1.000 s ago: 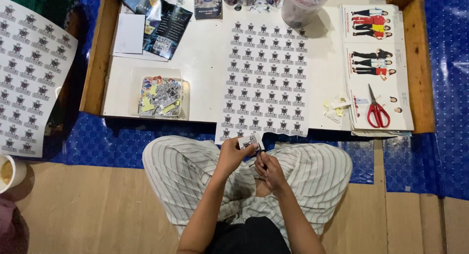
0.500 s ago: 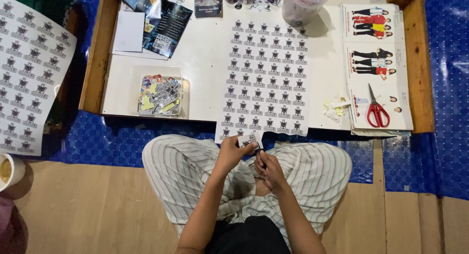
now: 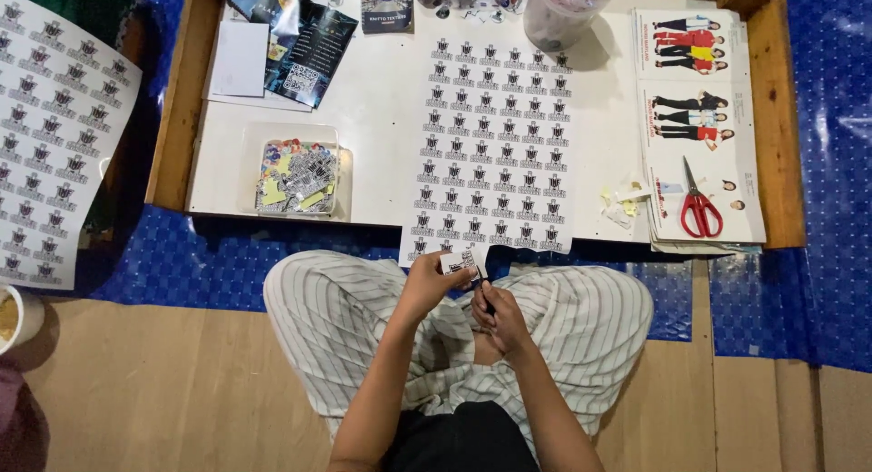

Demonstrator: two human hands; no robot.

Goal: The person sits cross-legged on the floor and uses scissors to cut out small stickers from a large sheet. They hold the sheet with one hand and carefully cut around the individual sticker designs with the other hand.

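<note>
Over the lap, just below the near edge of the low table (image 3: 381,90), both hands meet above striped trousers (image 3: 354,317). Left hand (image 3: 427,286) pinches a small cut-out sticker piece (image 3: 461,261) between thumb and fingertips, holding it up just beneath the sticker sheet (image 3: 495,149). Right hand (image 3: 500,316) is closed around a small dark tool (image 3: 487,301) whose tip meets the piece; what kind of tool it is cannot be told. The sticker sheet lies flat on the white tabletop, its lower edge overhanging the table rim toward the hands.

Left of the sheet sits a clear square tray (image 3: 295,174) holding loose cut pieces. Red-handled scissors (image 3: 700,205) rest on a stack of printed figure sheets (image 3: 699,90) at the right end, well apart from the hands. Small paper scraps (image 3: 622,204) lie between the sheet and that stack. A second printed sheet (image 3: 54,136) lies off the table at far left. Blue patterned mat (image 3: 182,258) covers the floor under the table.
</note>
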